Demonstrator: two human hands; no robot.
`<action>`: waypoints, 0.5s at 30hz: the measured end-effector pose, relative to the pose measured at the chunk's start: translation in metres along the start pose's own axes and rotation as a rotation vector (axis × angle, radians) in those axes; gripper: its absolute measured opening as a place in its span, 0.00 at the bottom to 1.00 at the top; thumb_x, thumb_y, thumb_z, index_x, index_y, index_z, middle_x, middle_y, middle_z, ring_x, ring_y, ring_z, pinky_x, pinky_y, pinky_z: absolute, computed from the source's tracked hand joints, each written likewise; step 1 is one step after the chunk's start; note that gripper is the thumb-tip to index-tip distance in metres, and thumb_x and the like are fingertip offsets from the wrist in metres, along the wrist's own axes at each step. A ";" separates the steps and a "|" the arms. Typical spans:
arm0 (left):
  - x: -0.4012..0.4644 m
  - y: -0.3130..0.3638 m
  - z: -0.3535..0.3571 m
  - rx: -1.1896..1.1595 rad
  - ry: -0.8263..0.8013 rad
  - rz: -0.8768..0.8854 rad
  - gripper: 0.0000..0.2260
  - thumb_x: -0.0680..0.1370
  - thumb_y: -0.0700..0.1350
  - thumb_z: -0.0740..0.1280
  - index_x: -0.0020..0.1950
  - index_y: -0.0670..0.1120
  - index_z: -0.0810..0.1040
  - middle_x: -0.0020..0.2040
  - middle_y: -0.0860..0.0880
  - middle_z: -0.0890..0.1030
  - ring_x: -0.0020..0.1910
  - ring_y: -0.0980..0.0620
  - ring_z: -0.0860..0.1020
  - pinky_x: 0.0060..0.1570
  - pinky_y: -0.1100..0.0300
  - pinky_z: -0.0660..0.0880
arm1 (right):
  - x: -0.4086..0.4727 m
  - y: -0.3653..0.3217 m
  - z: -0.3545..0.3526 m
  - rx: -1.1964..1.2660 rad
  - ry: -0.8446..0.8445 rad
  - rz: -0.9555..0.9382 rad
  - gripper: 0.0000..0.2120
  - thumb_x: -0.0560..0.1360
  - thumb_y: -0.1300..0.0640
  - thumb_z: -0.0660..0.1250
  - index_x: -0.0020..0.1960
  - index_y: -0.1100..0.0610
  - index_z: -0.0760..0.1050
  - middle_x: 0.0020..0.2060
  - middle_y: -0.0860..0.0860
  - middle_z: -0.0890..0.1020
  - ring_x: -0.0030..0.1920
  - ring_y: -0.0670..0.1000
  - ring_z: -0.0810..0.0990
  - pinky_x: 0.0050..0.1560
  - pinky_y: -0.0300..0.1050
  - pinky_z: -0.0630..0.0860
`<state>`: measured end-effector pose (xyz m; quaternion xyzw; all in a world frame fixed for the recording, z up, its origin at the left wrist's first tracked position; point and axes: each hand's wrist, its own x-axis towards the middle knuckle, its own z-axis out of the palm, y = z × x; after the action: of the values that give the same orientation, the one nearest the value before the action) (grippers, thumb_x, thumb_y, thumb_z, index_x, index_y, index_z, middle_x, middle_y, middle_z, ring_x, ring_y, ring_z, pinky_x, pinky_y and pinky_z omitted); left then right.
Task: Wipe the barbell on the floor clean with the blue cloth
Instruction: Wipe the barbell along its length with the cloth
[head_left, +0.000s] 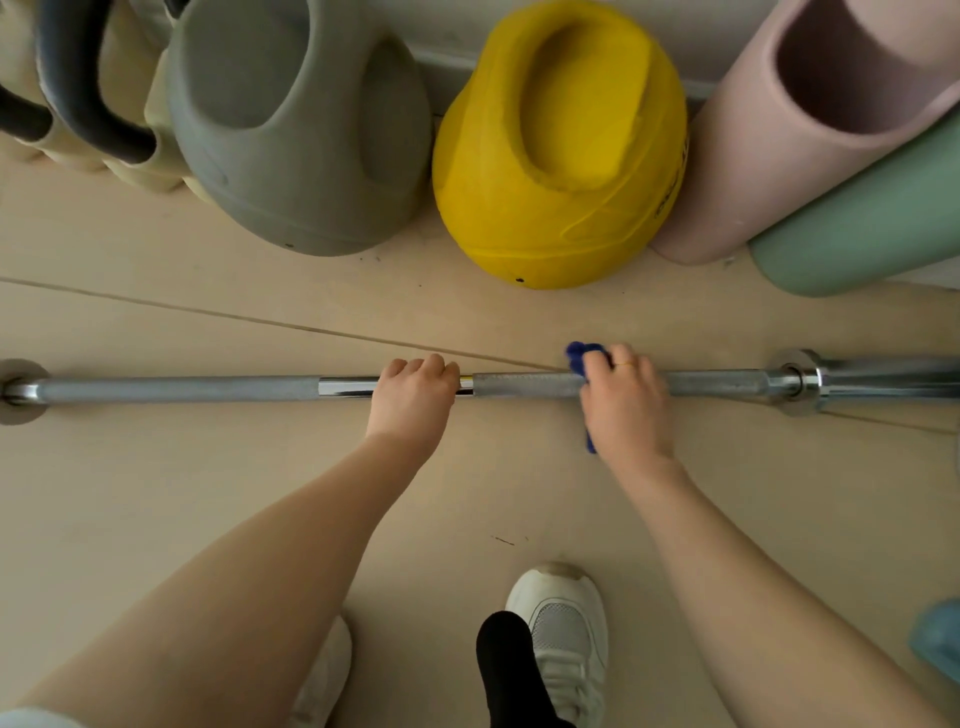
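A steel barbell lies across the pale floor from left edge to right edge, with a collar and sleeve at the right. My left hand grips the shaft near its middle, fingers curled over it. My right hand grips the blue cloth wrapped round the shaft, right of the middle. Blue cloth shows above and below my right hand; the rest is hidden under the palm.
Behind the bar stand a grey kettlebell, a yellow kettlebell, a pink foam roller and a green roller. Cream kettlebells with dark handles crowd the far left. My white shoes are on the floor below.
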<state>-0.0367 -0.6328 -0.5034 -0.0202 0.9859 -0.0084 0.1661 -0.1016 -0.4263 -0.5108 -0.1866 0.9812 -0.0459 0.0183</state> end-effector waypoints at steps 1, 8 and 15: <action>0.002 -0.003 0.001 -0.011 0.002 0.025 0.17 0.49 0.38 0.81 0.31 0.47 0.78 0.25 0.51 0.74 0.21 0.50 0.73 0.29 0.65 0.69 | -0.001 0.002 0.001 -0.016 0.013 0.074 0.12 0.61 0.65 0.75 0.40 0.61 0.74 0.37 0.60 0.78 0.35 0.61 0.77 0.32 0.49 0.74; 0.010 -0.003 -0.007 -0.141 -0.080 -0.043 0.10 0.77 0.39 0.62 0.57 0.46 0.75 0.50 0.47 0.80 0.50 0.45 0.78 0.51 0.57 0.66 | -0.005 -0.056 0.005 0.066 -0.012 -0.072 0.11 0.64 0.64 0.74 0.45 0.61 0.77 0.42 0.58 0.80 0.37 0.59 0.78 0.35 0.48 0.77; 0.015 0.004 -0.013 -0.177 -0.113 -0.185 0.13 0.78 0.39 0.60 0.61 0.48 0.74 0.62 0.48 0.74 0.63 0.46 0.68 0.58 0.55 0.65 | 0.005 0.034 -0.001 0.001 0.114 0.146 0.11 0.63 0.67 0.73 0.42 0.62 0.74 0.38 0.61 0.78 0.35 0.62 0.76 0.34 0.51 0.74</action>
<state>-0.0552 -0.6292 -0.4966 -0.1260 0.9658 0.0644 0.2175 -0.1183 -0.3967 -0.5136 -0.1116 0.9916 -0.0556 -0.0341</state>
